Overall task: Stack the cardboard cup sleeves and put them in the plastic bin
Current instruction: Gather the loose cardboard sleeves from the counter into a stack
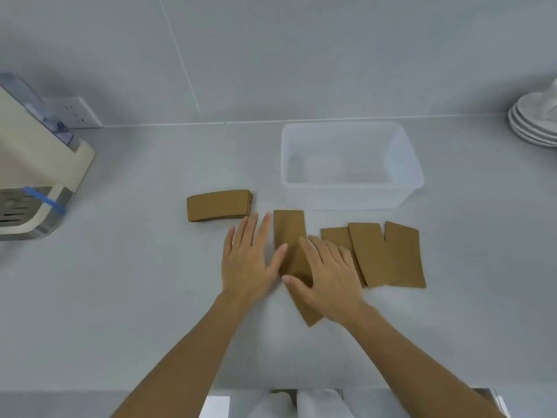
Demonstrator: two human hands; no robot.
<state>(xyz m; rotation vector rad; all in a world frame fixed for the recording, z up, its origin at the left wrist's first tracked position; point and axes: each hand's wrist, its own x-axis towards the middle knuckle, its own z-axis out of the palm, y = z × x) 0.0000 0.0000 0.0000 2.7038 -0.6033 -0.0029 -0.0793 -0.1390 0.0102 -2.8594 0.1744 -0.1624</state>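
Note:
A small stack of brown cardboard sleeves [218,205] lies flat on the grey counter, left of the clear plastic bin [410,188], which holds nothing. In front of the bin lie several loose flat sleeves: one upright sleeve [288,227], a tilted sleeve [310,312] under my right hand, and three overlapping sleeves [376,254] to the right. My left hand [248,260] rests flat on the counter, fingers spread, its thumb touching the upright sleeve's edge. My right hand [328,276] lies palm down, pressing on the tilted sleeve.
A cream coffee machine [36,176] stands at the left edge, with a wall socket [75,113] behind it. White plates [536,122] are stacked at the far right. The wall rises just behind the bin. The counter's front edge runs along the bottom.

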